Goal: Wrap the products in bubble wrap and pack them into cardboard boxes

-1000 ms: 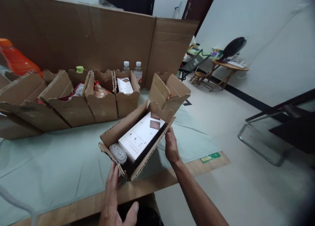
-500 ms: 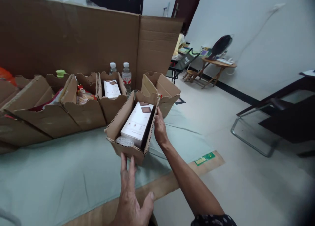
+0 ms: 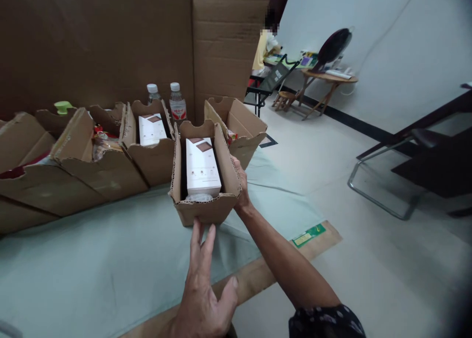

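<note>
An open cardboard bin (image 3: pixel 201 211) stands in the middle, its cut front edge facing me. Inside lie a white box (image 3: pixel 203 173) with brown pictures and some clear plastic wrap (image 3: pixel 199 197). My left hand (image 3: pixel 206 284) has its fingers stretched out and thumb apart, fingertips at the bin's lower front. Against the bin's right wall rests my right hand (image 3: pixel 241 188), its fingers bent round that side and partly hidden. Just behind, to the right, is another cardboard bin (image 3: pixel 247 141) with a small red packet in it.
More cardboard bins (image 3: pixel 103 176) stand in a row at left, one holding another white box (image 3: pixel 152 129). Two water bottles (image 3: pixel 178 104) are behind. A tall cardboard panel (image 3: pixel 110 48) backs the pale green cloth (image 3: pixel 92 249). Chairs and a person are beyond.
The bin has turned to point more straight away from me and moved left against the row. Both hands have kept to it. The view has shifted too.
</note>
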### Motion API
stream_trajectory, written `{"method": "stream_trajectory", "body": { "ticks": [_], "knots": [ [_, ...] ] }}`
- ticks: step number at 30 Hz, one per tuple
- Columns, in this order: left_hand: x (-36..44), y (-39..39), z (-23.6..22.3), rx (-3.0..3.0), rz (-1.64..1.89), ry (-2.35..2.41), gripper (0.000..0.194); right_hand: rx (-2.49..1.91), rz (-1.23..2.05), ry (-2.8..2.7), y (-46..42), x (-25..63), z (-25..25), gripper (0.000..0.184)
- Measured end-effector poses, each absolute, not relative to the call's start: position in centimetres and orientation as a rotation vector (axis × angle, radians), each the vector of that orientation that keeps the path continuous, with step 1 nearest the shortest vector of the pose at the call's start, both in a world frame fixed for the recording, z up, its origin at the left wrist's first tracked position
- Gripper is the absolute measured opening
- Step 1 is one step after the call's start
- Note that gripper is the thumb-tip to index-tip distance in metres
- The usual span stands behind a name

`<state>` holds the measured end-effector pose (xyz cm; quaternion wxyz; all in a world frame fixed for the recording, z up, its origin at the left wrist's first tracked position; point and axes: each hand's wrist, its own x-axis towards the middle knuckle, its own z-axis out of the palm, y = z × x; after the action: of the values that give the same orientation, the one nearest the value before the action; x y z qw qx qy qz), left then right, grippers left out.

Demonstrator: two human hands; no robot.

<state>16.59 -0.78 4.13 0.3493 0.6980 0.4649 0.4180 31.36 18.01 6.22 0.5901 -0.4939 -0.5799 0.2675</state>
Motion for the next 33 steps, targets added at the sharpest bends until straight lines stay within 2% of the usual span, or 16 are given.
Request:
{"method": "stream_trajectory", "body": {
  "ticks": [8,16,22,27,33],
  "knots": [
    [17.9,4.7,5.1,1.711,1.077,1.184,0.085,-1.281,0.535,-1.077,16.0,36.7,3.9,0.04],
    [20.7,11.7,5.9,1.581,1.017,1.16,0.078,-1.317,0.689,-1.04,16.0,37.0,2.2,0.038],
    [21.0,14.3,5.1,1.575,1.048,1.156,0.076,-1.292,0.684,-1.095,15.8,37.0,2.1,0.035],
    [18.2,12.7,4.9,1.685,0.963,1.222,0.07,-1.306,0.523,-1.356,15.8,37.3,1.6,0.026],
    [9.5,3.3,3.5,1.904,0.831,1.34,0.05,-1.217,0.385,-1.644,14.9,35.1,1.6,0.019]
  ]
}}
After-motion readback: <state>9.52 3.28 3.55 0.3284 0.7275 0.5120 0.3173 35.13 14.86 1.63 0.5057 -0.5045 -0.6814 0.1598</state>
